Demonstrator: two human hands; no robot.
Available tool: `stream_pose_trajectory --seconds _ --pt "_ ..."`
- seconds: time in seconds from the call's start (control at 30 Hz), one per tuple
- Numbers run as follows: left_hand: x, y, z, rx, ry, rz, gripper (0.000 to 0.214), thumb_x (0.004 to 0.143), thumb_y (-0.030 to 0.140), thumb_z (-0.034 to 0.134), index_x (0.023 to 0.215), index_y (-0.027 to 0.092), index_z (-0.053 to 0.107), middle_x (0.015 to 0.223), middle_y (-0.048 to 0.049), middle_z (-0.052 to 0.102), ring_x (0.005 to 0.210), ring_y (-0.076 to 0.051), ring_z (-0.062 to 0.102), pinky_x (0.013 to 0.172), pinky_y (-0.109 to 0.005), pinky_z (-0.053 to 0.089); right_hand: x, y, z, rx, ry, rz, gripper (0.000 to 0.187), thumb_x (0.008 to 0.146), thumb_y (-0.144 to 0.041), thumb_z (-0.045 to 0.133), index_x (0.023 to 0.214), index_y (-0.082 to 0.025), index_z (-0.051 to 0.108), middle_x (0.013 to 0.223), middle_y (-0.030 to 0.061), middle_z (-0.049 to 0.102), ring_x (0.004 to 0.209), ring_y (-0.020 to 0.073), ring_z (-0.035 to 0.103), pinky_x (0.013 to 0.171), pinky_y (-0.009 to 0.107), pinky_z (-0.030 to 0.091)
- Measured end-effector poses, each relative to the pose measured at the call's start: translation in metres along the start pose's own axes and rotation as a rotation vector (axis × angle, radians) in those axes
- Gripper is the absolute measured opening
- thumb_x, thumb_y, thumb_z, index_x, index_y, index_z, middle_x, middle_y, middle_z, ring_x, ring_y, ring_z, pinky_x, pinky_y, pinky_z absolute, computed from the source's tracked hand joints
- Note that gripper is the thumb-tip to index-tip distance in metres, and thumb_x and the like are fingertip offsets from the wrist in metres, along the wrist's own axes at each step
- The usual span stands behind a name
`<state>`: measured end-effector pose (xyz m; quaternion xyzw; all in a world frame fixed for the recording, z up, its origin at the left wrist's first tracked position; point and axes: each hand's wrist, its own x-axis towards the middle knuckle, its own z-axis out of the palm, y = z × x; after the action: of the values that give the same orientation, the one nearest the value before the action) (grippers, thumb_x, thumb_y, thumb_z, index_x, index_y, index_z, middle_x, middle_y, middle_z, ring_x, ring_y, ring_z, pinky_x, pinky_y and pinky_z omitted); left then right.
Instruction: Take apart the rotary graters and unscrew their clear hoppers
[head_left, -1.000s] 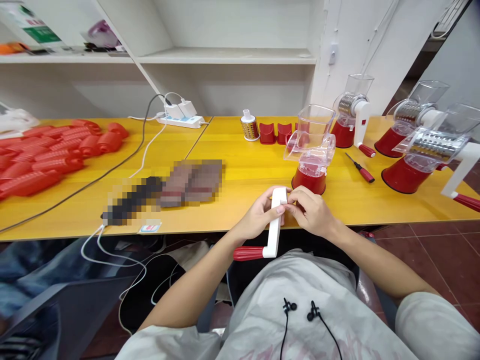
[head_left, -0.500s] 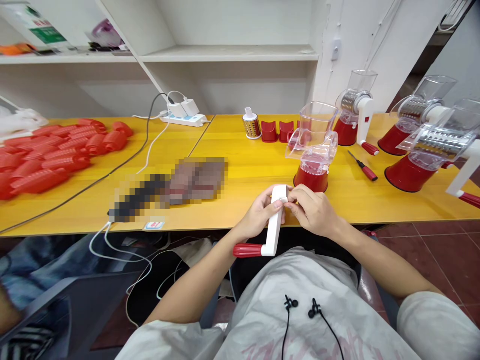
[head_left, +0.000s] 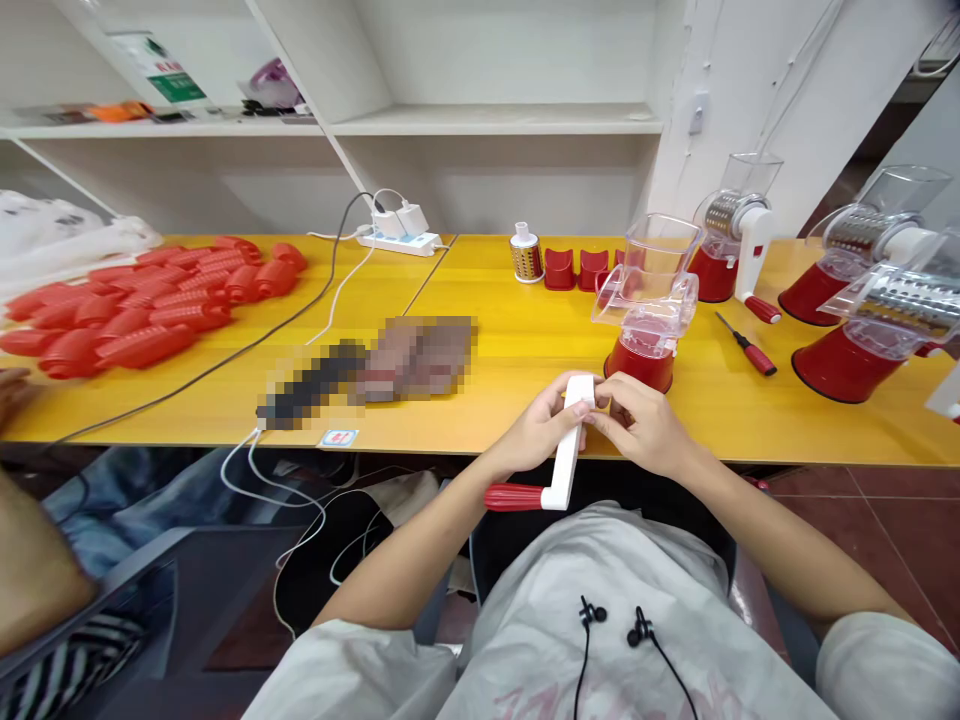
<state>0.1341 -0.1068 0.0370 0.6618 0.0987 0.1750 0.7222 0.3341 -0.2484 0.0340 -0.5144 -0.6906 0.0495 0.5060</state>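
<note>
My left hand (head_left: 538, 434) grips a white crank handle (head_left: 569, 455) with a red knob (head_left: 514, 497), held upright at the table's near edge. Fingers of my right hand (head_left: 645, 425) pinch the top end of that crank. Just behind my hands stands a grater body (head_left: 647, 300), a clear hopper on a red base with no drum or crank on it.
Assembled red-and-clear graters (head_left: 866, 300) stand at the right, with a red screwdriver (head_left: 746, 345). A metal drum (head_left: 526, 255) and red parts (head_left: 574, 268) lie behind. Red knobs (head_left: 142, 305) pile at the left; a power strip (head_left: 397, 238) and cables cross the yellow table (head_left: 487, 400). Another person's arm (head_left: 30, 570) shows at left.
My hands keep the same hold on the crank. The view has turned slightly left, and another person's arm has come into view at the lower left.
</note>
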Motion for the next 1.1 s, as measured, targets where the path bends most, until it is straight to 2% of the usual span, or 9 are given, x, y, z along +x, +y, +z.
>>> stream_pose_trajectory --seconds 0.1,0.23,0.43,0.63,0.93,1.1 --pt "0.001 0.001 0.002 0.007 -0.016 -0.008 0.095 0.108 0.095 0.096 0.159 0.018 0.072 0.104 -0.0022 0.077 0.068 -0.015 0.073 0.058 -0.025 0.056 -0.001 0.003 -0.001 -0.011 0.016 -0.024 0.021 0.126 -0.037 0.081 0.108 -0.027 0.078 0.092 0.0008 0.072 0.069 0.0175 0.061 0.064 0.035 0.049" --pt "0.001 0.000 0.003 0.021 -0.009 -0.026 0.096 0.110 0.096 0.093 0.160 0.018 0.070 0.091 0.0014 0.073 0.067 -0.017 0.073 0.057 -0.025 0.055 -0.001 0.005 -0.003 -0.069 0.012 -0.041 0.026 0.125 -0.034 0.076 0.100 -0.027 0.075 0.087 0.0012 0.072 0.071 0.0190 0.062 0.067 0.036 0.050" --pt "0.003 -0.004 0.002 0.037 0.033 -0.045 0.103 0.106 0.102 0.092 0.162 0.019 0.068 0.087 0.0017 0.073 0.067 -0.019 0.074 0.059 -0.026 0.057 -0.001 0.001 0.003 -0.083 0.075 -0.004 0.030 0.124 -0.030 0.077 0.095 -0.028 0.069 0.084 -0.0001 0.070 0.067 0.0181 0.060 0.063 0.035 0.046" --pt "0.004 -0.003 0.004 0.028 0.041 -0.055 0.101 0.102 0.103 0.094 0.151 0.018 0.070 0.085 0.0015 0.074 0.067 -0.018 0.072 0.060 -0.026 0.055 -0.003 0.004 0.001 -0.107 0.034 0.023 0.016 0.123 -0.029 0.076 0.107 -0.028 0.076 0.094 0.0028 0.081 0.072 0.0199 0.067 0.067 0.035 0.052" --pt "0.003 -0.004 0.004 -0.043 0.070 -0.055 0.097 0.102 0.098 0.098 0.151 0.018 0.071 0.085 0.0011 0.077 0.067 -0.019 0.075 0.062 -0.027 0.053 -0.002 0.000 -0.008 -0.241 -0.030 -0.081 0.016 0.127 -0.026 0.070 0.114 -0.028 0.079 0.100 0.0067 0.087 0.083 0.0243 0.078 0.073 0.037 0.056" --pt "0.003 -0.007 0.003 -0.062 0.064 -0.053 0.100 0.100 0.100 0.098 0.150 0.018 0.069 0.086 0.0011 0.077 0.069 -0.019 0.074 0.065 -0.028 0.057 0.002 -0.003 -0.017 -0.263 -0.055 -0.088 0.016 0.128 -0.027 0.073 0.112 -0.028 0.077 0.099 0.0052 0.085 0.079 0.0226 0.078 0.070 0.036 0.055"
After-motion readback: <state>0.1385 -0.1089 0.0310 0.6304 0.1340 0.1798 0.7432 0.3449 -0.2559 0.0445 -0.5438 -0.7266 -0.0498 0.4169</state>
